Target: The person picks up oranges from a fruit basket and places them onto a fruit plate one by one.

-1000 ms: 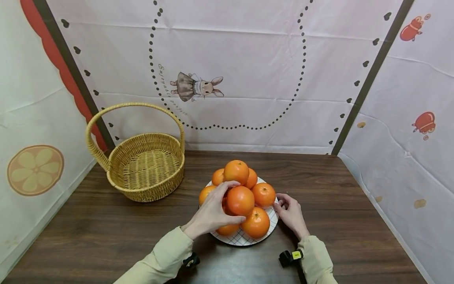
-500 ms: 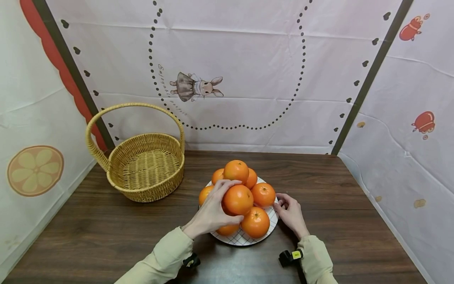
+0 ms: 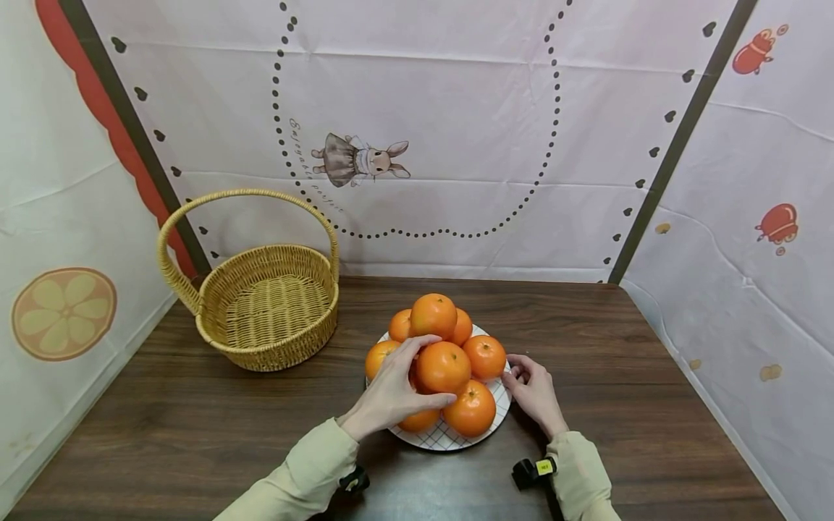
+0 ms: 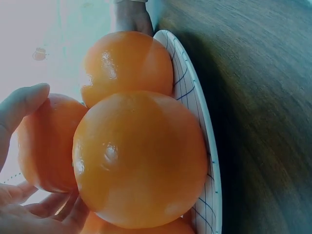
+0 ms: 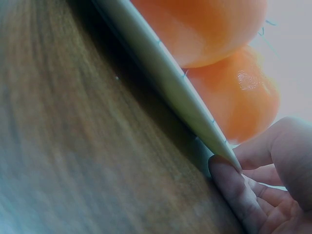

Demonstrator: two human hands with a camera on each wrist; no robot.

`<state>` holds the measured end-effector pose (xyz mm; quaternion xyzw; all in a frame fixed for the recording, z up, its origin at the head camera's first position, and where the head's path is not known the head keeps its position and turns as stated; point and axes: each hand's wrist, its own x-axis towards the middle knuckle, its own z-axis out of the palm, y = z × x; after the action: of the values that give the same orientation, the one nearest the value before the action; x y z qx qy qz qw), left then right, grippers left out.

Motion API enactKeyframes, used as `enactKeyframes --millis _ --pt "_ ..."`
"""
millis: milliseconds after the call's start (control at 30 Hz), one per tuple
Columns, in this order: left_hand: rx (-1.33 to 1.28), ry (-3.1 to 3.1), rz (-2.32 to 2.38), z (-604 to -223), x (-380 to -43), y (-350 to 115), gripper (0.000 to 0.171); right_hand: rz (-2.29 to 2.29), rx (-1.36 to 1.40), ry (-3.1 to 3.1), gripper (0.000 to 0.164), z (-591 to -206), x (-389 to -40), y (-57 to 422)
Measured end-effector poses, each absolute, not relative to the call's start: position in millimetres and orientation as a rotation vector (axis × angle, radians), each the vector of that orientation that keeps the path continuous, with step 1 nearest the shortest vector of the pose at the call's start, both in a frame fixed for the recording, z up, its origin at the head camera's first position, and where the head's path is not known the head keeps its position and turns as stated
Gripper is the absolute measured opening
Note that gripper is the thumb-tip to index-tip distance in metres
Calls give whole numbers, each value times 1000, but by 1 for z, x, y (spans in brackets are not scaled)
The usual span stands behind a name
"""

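Several oranges are piled on a white plate with a dark grid pattern [image 3: 435,438]. My left hand [image 3: 389,394] grips an upper orange [image 3: 444,367] at the front of the pile, thumb on the near side and fingers on the far side. In the left wrist view that orange [image 4: 51,144] sits between thumb and fingers, beside a larger-looking orange [image 4: 139,161] lower on the plate. Another upper orange [image 3: 434,315] rests behind the held one. My right hand [image 3: 536,394] pinches the plate's right rim; in the right wrist view the thumb lies under the rim [image 5: 195,105].
A yellow wicker basket [image 3: 313,340] with a tall arched handle stands at the back left of the dark wooden table [image 3: 625,405]. Printed cloth walls [image 3: 456,123] close off the back and both sides. A black wrist camera [image 3: 526,474] sits by the right sleeve.
The held orange shifted slightly left and up, then back right and a little down, with my left hand around it. My right hand has stayed at the plate's rim.
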<state>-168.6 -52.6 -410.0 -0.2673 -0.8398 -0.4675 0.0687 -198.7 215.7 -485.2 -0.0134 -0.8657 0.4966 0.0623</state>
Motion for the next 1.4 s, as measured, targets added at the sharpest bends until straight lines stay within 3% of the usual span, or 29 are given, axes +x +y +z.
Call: enactKeyframes --millis 1400 --pt "-798 -2554 -1417 -412 -167 -50 80 1521 -43 -2616 32 -484 -198 216"
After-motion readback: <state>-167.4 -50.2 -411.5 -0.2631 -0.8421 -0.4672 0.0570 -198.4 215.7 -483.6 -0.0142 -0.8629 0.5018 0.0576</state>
